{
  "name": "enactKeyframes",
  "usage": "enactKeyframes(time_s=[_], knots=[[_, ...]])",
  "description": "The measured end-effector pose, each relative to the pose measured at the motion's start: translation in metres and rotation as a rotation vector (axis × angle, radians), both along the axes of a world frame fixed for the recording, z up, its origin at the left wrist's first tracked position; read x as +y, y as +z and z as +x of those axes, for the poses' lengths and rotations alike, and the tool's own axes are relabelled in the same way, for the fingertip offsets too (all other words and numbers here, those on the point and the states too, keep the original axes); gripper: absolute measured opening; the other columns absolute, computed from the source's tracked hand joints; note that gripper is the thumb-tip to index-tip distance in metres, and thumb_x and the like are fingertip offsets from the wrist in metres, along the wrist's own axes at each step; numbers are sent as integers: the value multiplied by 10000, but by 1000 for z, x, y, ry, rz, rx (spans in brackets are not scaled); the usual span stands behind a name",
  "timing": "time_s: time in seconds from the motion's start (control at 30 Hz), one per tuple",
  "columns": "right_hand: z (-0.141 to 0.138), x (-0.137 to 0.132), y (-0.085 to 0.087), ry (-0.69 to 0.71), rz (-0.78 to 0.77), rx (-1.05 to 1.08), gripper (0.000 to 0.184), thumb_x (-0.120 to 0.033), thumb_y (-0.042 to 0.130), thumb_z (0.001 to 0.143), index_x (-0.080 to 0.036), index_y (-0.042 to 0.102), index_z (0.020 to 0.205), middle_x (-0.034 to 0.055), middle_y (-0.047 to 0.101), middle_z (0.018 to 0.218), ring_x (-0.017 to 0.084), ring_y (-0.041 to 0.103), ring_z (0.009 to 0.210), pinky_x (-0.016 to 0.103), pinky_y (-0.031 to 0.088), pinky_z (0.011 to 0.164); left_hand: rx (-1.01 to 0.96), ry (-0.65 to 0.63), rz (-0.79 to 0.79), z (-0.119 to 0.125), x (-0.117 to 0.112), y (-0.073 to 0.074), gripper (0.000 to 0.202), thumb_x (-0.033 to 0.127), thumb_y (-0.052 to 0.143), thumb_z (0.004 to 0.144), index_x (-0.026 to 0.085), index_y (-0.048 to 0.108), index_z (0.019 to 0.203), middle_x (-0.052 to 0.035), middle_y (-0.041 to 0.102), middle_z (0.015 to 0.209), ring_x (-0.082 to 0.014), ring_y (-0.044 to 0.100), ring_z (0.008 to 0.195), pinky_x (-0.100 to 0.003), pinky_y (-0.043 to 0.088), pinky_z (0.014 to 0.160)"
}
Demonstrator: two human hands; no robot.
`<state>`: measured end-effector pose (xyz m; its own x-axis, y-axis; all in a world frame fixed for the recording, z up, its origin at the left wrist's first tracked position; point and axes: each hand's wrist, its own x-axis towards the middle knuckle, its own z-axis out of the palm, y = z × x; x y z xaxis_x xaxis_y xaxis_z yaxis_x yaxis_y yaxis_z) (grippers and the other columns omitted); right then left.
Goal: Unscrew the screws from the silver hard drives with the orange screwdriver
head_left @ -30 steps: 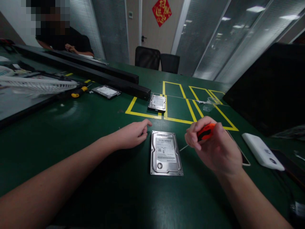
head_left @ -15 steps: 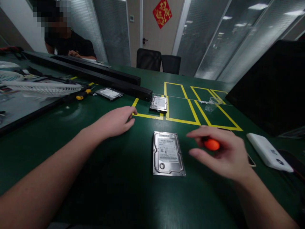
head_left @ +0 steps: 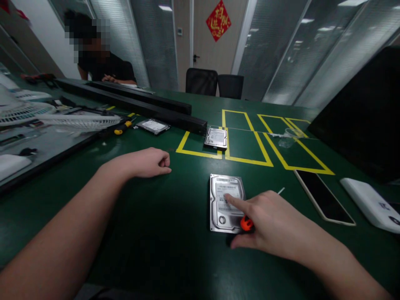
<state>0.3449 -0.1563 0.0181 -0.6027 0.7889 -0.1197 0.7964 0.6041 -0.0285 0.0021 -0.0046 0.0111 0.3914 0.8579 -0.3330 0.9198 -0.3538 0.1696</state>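
A silver hard drive (head_left: 222, 196) lies label up on the green table in front of me. My right hand (head_left: 265, 223) rests on its right side, the forefinger stretched onto the label. The other fingers are closed round an orange-handled screwdriver (head_left: 246, 223); its thin shaft tip (head_left: 280, 191) sticks out beyond the hand to the right. My left hand (head_left: 146, 162) lies on the table to the left of the drive, fingers curled in, with nothing in it.
A second hard drive (head_left: 216, 138) sits on yellow tape lines (head_left: 246, 160), a third one (head_left: 153, 126) lies further left by a yellow screwdriver (head_left: 122, 127). A phone (head_left: 321, 197) and a white box (head_left: 368, 203) lie at right. Another person (head_left: 103, 66) sits far left.
My right hand has come down and left with the screwdriver onto the near hard drive, forefinger now on its label. My left hand has drawn back left and curled shut.
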Motion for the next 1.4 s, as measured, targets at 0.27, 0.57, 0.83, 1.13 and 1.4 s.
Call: enactKeyframes(time_s=[0.27, 0.57, 0.83, 1.13, 1.4], knots=[[-4, 2, -4, -20, 11, -46, 641, -503, 835, 820, -155, 709, 1343, 66, 801, 780, 258, 760, 638, 353, 498, 605, -9, 27, -41, 6, -1, -4, 250, 459, 633, 904, 224, 710, 943, -65, 748, 940, -229, 662, 788, -320, 423, 660], [2, 13, -7, -48, 97, -68, 670, -539, 777, 872, -165, 681, 1420, 78, 804, 780, 255, 756, 642, 348, 455, 601, -21, -13, -26, 6, 2, -9, 173, 351, 596, 914, 214, 701, 927, -63, 737, 956, -220, 645, 799, -313, 422, 680], [8, 20, -10, -63, 142, -56, 592, -564, 730, 916, -174, 710, 1361, 74, 798, 766, 266, 754, 649, 353, 436, 606, -11, -74, 51, 3, 0, -6, 203, 355, 557, 951, 207, 694, 927, -65, 727, 924, -220, 645, 779, -317, 435, 694], [15, 22, -7, -63, 158, 78, 585, -620, 681, 939, -157, 729, 1293, 87, 801, 825, 250, 763, 710, 334, 452, 649, -413, -452, -58, 69, -54, 15, 212, 351, 501, 1048, 215, 652, 989, -19, 691, 959, -164, 612, 812, -258, 434, 699], [13, 18, -8, -16, 157, 131, 509, -570, 666, 969, -142, 746, 1232, 86, 790, 829, 245, 756, 732, 338, 460, 684, -436, -566, -162, 100, -72, 0, 127, 216, 546, 1030, 206, 656, 967, -17, 699, 971, -164, 618, 838, -265, 425, 716]])
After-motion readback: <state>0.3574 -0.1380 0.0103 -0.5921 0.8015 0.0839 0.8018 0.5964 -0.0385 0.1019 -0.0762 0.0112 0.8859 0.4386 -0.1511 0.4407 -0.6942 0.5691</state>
